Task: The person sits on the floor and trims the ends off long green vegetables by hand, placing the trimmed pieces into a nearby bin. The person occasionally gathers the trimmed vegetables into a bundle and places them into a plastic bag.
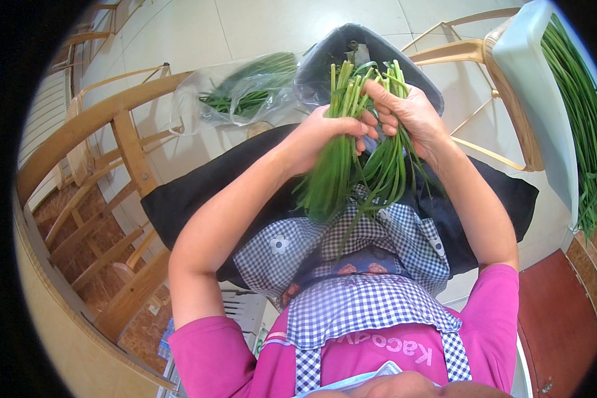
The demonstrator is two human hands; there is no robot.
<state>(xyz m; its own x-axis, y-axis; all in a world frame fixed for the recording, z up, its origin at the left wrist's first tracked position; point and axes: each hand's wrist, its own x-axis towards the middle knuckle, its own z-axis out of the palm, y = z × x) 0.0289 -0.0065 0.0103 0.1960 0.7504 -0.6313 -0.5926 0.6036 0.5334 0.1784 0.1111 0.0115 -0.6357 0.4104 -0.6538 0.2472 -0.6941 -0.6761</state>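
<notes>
My left hand [336, 132] is closed around a bunch of green garlic chives [328, 169], pale cut stems upward and leaves hanging over my lap. A second, looser bunch of chives [390, 164] hangs from my right hand [410, 114]. Its thumb and forefinger reach to the stems between the two bunches. Both hands are close together above the near side of a dark bin [318, 69] with a plastic liner. Some green scraps show inside the bin. Leaves of the bunches droop toward the checked apron [373, 308].
A clear plastic bag of chives [248, 89] lies on the tiled floor [263, 25] beyond my left arm. At right, a pale plastic tub [537, 84] holds many long chives [582, 129] beside a wooden chair [517, 114]. Wooden chair frames [129, 149] stand at left.
</notes>
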